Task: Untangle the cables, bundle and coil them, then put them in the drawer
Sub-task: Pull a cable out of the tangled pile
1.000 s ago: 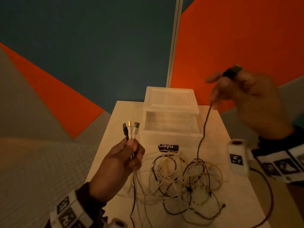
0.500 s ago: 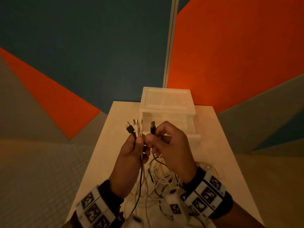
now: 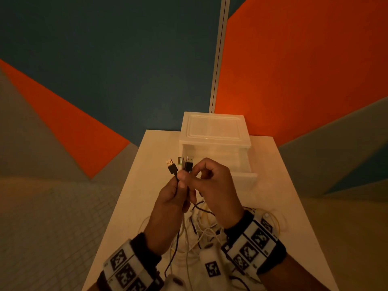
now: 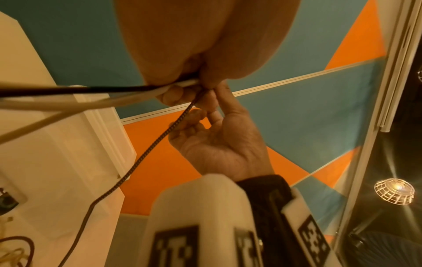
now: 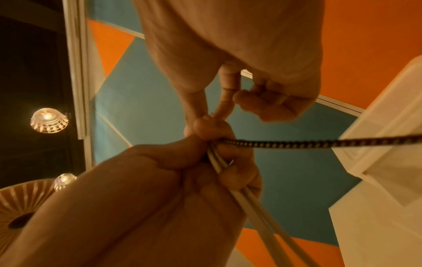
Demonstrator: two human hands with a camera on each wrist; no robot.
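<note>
Our left hand grips the cable ends upright; our right hand pinches the braided cable beside them, above the tabletop tangle.

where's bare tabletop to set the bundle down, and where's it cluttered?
Bare: table strip left of the hands, from the drawer unit down; also right of the open drawer, toward the right edge. Crowded: cable tangle under both wrists.
</note>
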